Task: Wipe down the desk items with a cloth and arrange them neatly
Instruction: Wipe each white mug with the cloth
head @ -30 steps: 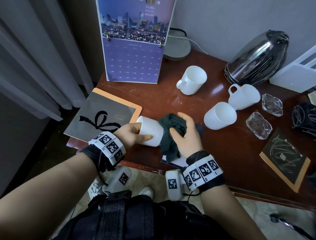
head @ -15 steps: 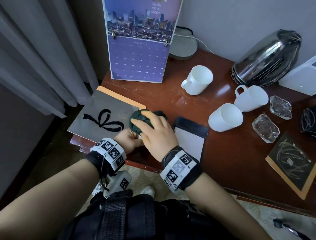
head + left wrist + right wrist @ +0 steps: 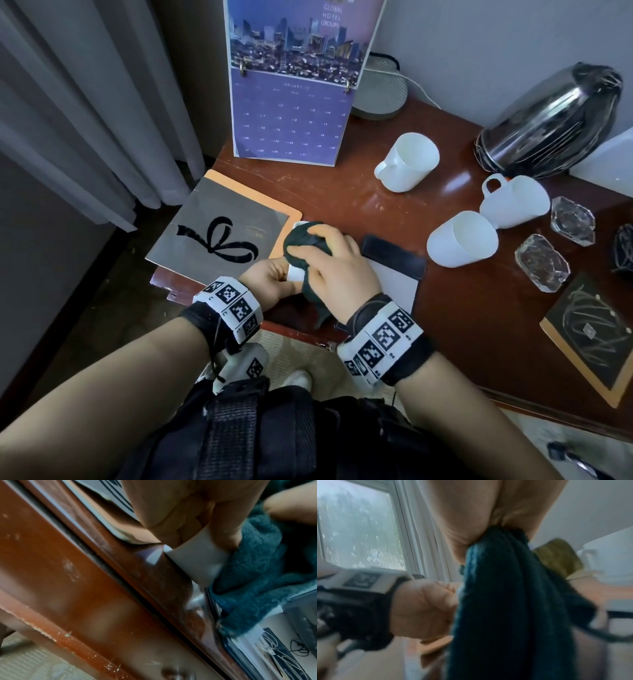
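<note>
A white cup stands near the desk's front edge, mostly hidden under a dark teal cloth. My left hand grips the cup's lower side; in the left wrist view its fingers curl round the white cup, with the cloth against it. From above, my right hand holds the cloth bunched over the cup's top. The right wrist view shows the cloth hanging from my right palm, with my left hand beside it.
Three more white cups lie on the brown desk. Two glass ashtrays, a steel kettle, a calendar, a bow-printed folder, a notepad and a dark booklet surround them.
My right hand has moved with the cloth from the cup's right end to over its top, uncovering the notepad. My left hand has kept its grip on the cup.
</note>
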Available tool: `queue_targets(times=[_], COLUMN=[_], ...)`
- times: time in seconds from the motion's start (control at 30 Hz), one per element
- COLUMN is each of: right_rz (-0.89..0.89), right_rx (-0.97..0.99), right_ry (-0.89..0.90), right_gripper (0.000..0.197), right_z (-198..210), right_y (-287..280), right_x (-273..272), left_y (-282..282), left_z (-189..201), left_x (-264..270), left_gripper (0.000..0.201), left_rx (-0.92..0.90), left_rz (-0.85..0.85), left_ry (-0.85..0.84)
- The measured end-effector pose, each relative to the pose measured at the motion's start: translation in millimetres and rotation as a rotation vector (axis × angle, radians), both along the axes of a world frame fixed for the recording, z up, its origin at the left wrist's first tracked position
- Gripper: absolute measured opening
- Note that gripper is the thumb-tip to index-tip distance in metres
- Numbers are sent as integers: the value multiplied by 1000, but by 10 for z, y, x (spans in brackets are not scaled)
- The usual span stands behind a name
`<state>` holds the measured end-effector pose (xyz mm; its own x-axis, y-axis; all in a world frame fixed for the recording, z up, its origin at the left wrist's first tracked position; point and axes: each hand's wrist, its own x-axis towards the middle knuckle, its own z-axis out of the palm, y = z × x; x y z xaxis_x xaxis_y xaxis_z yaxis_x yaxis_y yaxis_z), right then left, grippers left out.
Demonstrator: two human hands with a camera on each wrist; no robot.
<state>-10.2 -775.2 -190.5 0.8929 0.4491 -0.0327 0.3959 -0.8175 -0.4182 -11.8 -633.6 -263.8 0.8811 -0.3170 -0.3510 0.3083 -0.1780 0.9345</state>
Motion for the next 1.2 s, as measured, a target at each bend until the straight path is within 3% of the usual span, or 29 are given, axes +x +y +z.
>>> queue_targets(times=[0.17, 0.23, 0.3, 0.4, 0.47, 0.57, 0.73, 0.83, 0.87, 0.97, 1.2], right_rz=[-298, -233, -56, 64, -92, -276, -439, -476, -452, -366, -347], right_rx=[-184, -130, -63, -138, -121, -203, 154, 292, 280, 255, 337], right_ry=[131, 32, -78, -135, -88, 122, 83, 198, 186, 108, -99], right_gripper=[42, 40, 38, 41, 40, 42, 47, 58, 58, 49, 36], right_z=[-5, 19, 27, -37, -44, -98, -41, -44, -60, -73, 80], right_y=[-435, -354, -118, 4, -140, -614, -895, -857, -837, -773, -677], right_x=[191, 137, 24, -45, 78, 220, 155, 123, 120, 106, 104], left_y=[-16, -21, -30, -47, -43, -38, 42, 16, -2, -70, 24], left_z=[-39, -26, -2, 21, 12, -16, 9, 91, 89, 151, 115], left_x=[-16, -13, -4, 2, 4, -22, 20, 63, 86, 112, 38], left_gripper=[27, 24, 18, 21, 22, 27, 27, 58, 59, 19, 19], left_rx=[-43, -64, -68, -75, -96, -101, 15, -172, -252, -380, -111], left_rz=[44, 45, 37, 23, 69, 62, -67, -15, 43, 167, 79], left_ry=[62, 62, 33, 15, 49, 81, 99, 209, 259, 371, 192])
